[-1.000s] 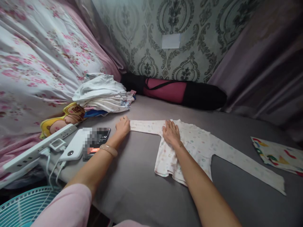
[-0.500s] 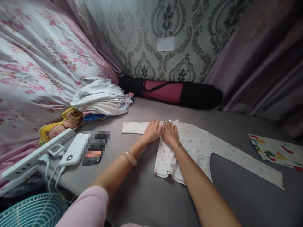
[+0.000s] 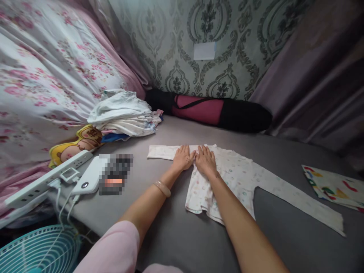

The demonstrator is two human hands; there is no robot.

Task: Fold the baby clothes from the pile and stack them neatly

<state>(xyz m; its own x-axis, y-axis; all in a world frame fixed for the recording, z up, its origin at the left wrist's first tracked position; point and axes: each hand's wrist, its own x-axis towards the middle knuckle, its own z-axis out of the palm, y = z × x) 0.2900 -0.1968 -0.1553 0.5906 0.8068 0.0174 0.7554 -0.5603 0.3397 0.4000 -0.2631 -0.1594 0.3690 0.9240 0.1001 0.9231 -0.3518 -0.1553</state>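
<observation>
A white long-sleeved child's shirt [image 3: 233, 178] with a small pastel print lies spread on the grey bed surface [image 3: 159, 235]. One sleeve reaches left; the other slants down to the right. My left hand [image 3: 184, 157] presses flat on the left sleeve near the shoulder, fingers stretched out. Beside it, my right hand [image 3: 205, 160] lies flat on the shirt's upper left part, fingers spread. The two thumbs nearly meet. Part of the shirt is hidden under my hands and right forearm.
A pile of clothes [image 3: 122, 113] sits at the back left, near a yellow cushion [image 3: 76, 146]. Power strip [image 3: 48, 178], white power bank [image 3: 92, 176] and a blurred-out item [image 3: 115, 174] lie at left. A fan [image 3: 40, 250], a long bag [image 3: 199, 110] and folded patterned cloth [image 3: 335, 187] surround the shirt.
My left hand has slid slightly and its fingers now lie straighter along the sleeve. My right hand stays nearly in place. The view has shifted a little.
</observation>
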